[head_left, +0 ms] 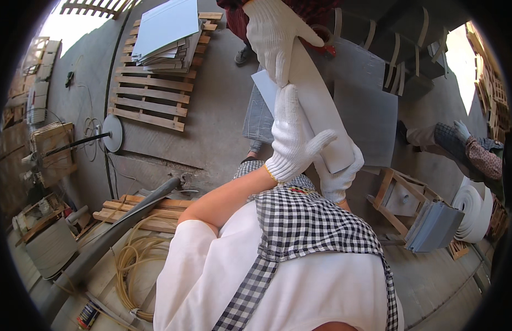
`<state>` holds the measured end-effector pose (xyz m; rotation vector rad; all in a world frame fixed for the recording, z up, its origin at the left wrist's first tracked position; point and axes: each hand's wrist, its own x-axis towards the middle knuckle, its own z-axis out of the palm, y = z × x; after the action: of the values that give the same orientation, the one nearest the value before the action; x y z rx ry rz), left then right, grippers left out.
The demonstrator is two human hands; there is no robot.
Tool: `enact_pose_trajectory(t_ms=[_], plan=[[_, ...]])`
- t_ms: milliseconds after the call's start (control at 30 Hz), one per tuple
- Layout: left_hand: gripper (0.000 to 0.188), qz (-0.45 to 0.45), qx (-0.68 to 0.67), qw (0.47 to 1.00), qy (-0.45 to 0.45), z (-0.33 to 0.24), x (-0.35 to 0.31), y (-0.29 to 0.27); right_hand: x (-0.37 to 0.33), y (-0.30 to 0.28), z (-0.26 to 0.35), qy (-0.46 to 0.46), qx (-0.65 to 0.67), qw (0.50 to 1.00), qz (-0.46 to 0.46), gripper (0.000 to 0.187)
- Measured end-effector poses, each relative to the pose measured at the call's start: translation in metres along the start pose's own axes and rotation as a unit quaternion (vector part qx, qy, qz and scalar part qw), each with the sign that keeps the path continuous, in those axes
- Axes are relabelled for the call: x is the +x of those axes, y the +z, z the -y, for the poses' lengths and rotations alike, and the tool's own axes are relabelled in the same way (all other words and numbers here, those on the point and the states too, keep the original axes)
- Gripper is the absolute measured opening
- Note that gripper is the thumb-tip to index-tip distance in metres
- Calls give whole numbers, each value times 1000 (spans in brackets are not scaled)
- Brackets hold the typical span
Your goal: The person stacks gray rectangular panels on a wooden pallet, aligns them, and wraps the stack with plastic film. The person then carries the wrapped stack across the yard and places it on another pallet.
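A long white panel (323, 107) stretches away from me, its near end at my waist. My left hand (296, 138), in a white knitted glove, lies along the panel's left side, fingers straight and thumb spread. Its fingertips come close to a co-worker's gloved hand (273, 41), which rests on the far part of the panel. My right hand (342, 172), gloved too, curls round the near right corner from below; its fingers are partly hidden. Another pale sheet (264, 88) shows just left of the panel.
A wooden pallet (151, 95) bears stacked white sheets (166, 30) at the far left. Grey worktop (367, 118) lies right of the panel. A grey pipe (118, 223) and coiled hose (126, 270) are near left. Another person (476, 146) stands right, by a white roll (472, 212).
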<state>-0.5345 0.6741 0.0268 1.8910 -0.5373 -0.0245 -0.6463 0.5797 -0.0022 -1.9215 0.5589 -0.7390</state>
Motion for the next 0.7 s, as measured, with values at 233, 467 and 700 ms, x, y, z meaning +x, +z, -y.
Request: enact_pose_trajectory(t_ms=[233,467,700], plan=[[101,24,-280,900,-333,-17,-6,6,1,-5,-16,-50,74,995,32,90],[95,-22,-41,905,-423,-70,-14,-20,-22,-38,-60,225,395,860,231,55],[66,-104,-108,899,-412,-9,-60,-67,-20,41,-112,619,559,536,134,76]])
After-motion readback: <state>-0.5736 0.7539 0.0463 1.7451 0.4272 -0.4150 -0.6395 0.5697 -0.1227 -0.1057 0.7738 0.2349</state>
